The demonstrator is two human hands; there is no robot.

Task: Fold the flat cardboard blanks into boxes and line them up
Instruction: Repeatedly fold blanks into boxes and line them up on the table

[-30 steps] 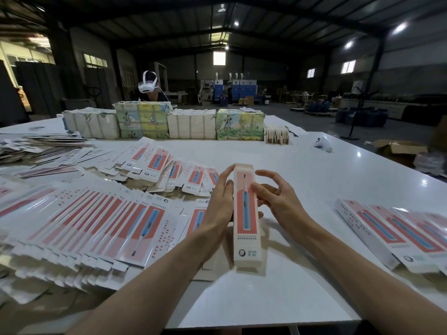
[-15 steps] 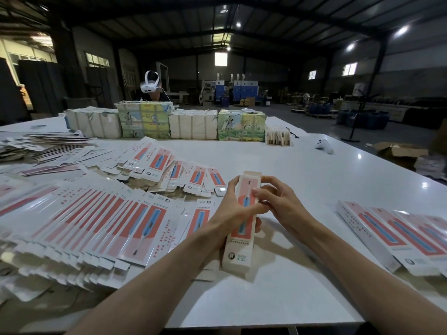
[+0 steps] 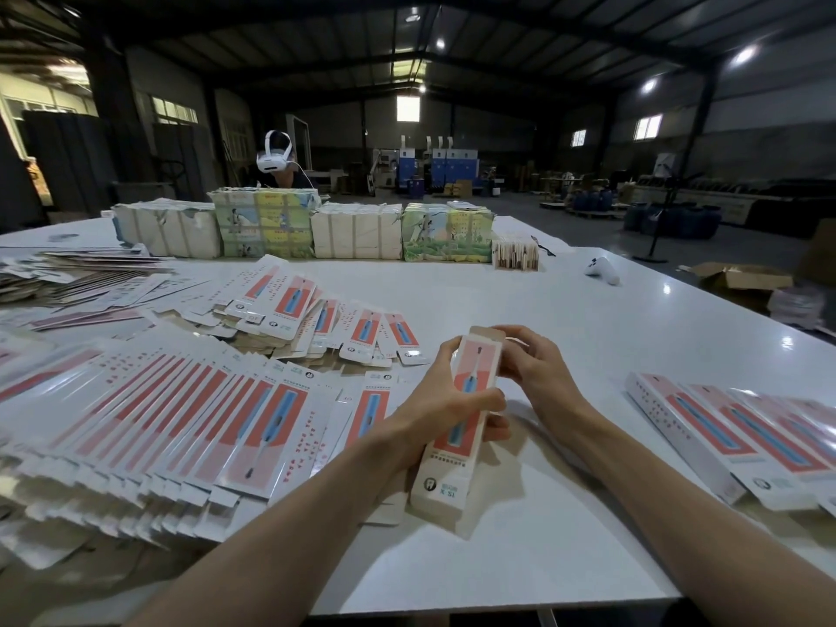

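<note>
A long white cardboard box is showing a coral-red panel with a blue toothbrush picture, its top flap baring plain brown board. Fanned flat white cardboard blanks and finished white boxes are repeating that red-and-blue print, with rows of red marks. The glossy white table is glinting, and green-and-yellow illustrated paper bundles are alternating with plain off-white bundles
</note>
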